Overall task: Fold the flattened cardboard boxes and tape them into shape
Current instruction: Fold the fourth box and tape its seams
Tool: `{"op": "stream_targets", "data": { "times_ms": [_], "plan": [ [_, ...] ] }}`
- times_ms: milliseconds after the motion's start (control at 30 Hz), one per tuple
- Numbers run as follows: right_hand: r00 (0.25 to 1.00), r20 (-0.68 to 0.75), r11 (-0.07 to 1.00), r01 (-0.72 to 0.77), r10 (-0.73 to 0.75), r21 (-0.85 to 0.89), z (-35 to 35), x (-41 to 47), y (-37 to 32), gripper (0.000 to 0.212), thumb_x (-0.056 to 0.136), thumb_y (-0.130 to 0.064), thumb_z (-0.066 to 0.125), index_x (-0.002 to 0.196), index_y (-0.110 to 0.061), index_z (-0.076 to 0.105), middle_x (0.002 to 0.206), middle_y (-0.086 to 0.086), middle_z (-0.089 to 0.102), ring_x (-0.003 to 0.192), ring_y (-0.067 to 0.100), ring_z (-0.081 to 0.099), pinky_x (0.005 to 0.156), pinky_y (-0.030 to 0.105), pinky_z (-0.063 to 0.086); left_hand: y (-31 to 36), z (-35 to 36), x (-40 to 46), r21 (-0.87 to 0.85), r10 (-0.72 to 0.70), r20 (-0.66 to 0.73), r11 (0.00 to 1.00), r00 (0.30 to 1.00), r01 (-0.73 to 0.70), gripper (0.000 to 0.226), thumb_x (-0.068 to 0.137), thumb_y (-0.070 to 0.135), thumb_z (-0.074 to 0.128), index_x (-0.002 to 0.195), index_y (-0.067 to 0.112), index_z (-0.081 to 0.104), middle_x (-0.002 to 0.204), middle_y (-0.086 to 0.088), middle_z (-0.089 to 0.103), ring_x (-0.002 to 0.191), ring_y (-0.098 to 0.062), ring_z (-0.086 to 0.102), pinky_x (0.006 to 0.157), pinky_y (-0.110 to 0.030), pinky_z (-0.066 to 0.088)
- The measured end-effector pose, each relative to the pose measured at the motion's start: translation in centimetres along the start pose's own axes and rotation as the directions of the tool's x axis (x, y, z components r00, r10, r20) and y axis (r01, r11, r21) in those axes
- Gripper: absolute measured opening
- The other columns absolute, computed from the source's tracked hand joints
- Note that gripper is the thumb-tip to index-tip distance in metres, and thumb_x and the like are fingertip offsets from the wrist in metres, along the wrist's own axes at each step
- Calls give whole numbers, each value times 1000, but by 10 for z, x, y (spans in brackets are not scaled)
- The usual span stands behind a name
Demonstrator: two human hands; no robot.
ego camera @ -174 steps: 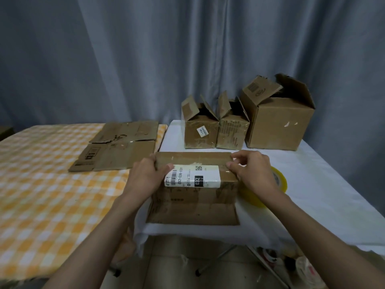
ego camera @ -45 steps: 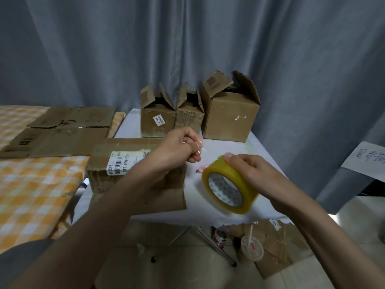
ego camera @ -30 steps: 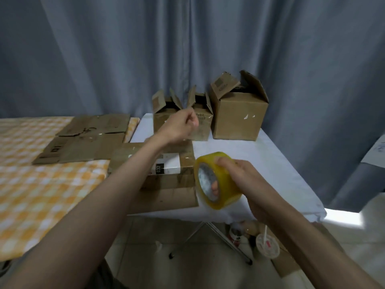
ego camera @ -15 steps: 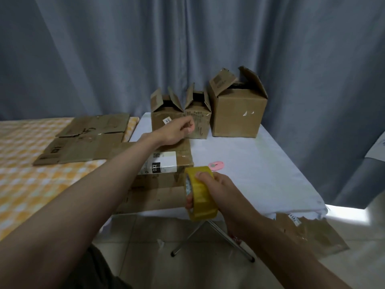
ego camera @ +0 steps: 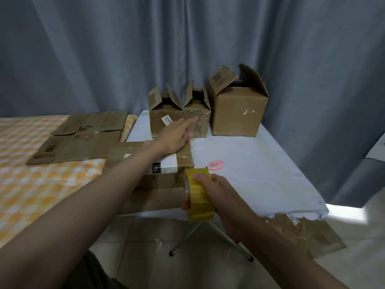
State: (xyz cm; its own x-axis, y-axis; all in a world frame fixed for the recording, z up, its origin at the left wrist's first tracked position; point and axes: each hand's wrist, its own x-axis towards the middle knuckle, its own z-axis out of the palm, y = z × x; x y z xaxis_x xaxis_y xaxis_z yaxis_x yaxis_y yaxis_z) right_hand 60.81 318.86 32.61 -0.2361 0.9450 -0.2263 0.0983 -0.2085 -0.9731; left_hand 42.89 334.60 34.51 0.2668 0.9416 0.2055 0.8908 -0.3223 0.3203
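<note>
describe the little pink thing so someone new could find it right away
Start at the white-clothed table in front of the grey curtain. Near its front edge, beside the taped cardboard box with the white label, lies a small flat pink cutter. It is the only pink item among brown cardboard and the yellow tape roll.

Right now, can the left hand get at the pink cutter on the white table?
Probably yes. The left hand is open over the box, and the pink cutter lies uncovered on the white table just right of it.

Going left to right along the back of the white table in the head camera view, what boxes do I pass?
Small open box with the white label → narrow open box with printed text → large open box.
</note>
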Motion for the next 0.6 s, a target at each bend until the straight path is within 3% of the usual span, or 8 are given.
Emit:
{"op": "stream_targets", "data": {
  "times_ms": [67, 167, 233, 300, 367, 433, 600],
  "plan": [
    [1000, 12, 1000, 6, -6, -13, 0, -1, 1, 20, 97, -45, 55, 100, -26, 51, 79, -3, 75, 88, 20, 71, 97, 53, 53, 9, -9, -12, 66, -17, -135, 997, 991, 26, 53, 103, 30, 45, 153, 24, 30, 142, -8, 43, 124, -29, 43, 101, -47, 42],
    [999, 40, 1000, -3, 4, -11, 2, 3, 1, 34, 94, -48, 58, 114, -20, 55, 103, 11, 73, 100, 32, 69, 98, 55, 52, 27, -16, -43, 35, 63, -277, 998, 959, -56, 28, 102, 25, 47, 120, 13, 65, 121, -4, 60, 110, -22, 56, 90, -38, 49],
    [999, 35, 1000, -23, 23, 8, 2, 7, 1, 38, 94, -46, 59, 117, -15, 56, 106, 16, 72, 100, 37, 69, 96, 56, 54, 36, -13, -73, -31, 102, -228, 993, 968, -112, 31, 104, 30, 43, 105, 15, 70, 103, 2, 67, 93, -14, 61, 82, -35, 50],
    [999, 38, 999, -28, 26, 46, 0, 11, 2, 33, 95, -42, 59, 113, -14, 58, 89, 11, 77, 85, 30, 75, 88, 51, 59, 39, -9, -94, -77, 109, -106, 990, 988, -118, 36, 106, 35, 34, 103, 19, 67, 100, 4, 67, 90, -16, 60, 84, -39, 48],
    [1000, 21, 999, -21, 20, 32, 0, 13, 0, 24, 95, -42, 58, 105, -20, 58, 80, 1, 76, 78, 20, 75, 83, 43, 61, 35, -7, -98, -98, 77, -2, 992, 997, -77, 43, 107, 39, 27, 118, 20, 64, 123, 0, 65, 112, -22, 58, 98, -35, 42],
    [1000, -10, 1000, -8, 8, -8, 0, 18, -5, 21, 94, -42, 59, 102, -23, 57, 84, 0, 73, 85, 19, 70, 88, 45, 58, 31, -8, -93, -102, 2, 45, 995, 999, 3, 52, 106, 46, 22, 142, 23, 51, 150, 3, 48, 137, -18, 42, 107, -22, 27],
    [995, 45, 993, -89, 85, 79, 4, 32, -21, 31, 100, -32, 54, 123, -11, 51, 98, 19, 75, 97, 36, 72, 97, 56, 53, 18, -11, -72, -155, -135, 141, 975, 981, 157, 63, 99, 63, 21, 151, 32, 36, 160, 12, 28, 148, -13, 24, 116, -29, 16]
  ]
}}
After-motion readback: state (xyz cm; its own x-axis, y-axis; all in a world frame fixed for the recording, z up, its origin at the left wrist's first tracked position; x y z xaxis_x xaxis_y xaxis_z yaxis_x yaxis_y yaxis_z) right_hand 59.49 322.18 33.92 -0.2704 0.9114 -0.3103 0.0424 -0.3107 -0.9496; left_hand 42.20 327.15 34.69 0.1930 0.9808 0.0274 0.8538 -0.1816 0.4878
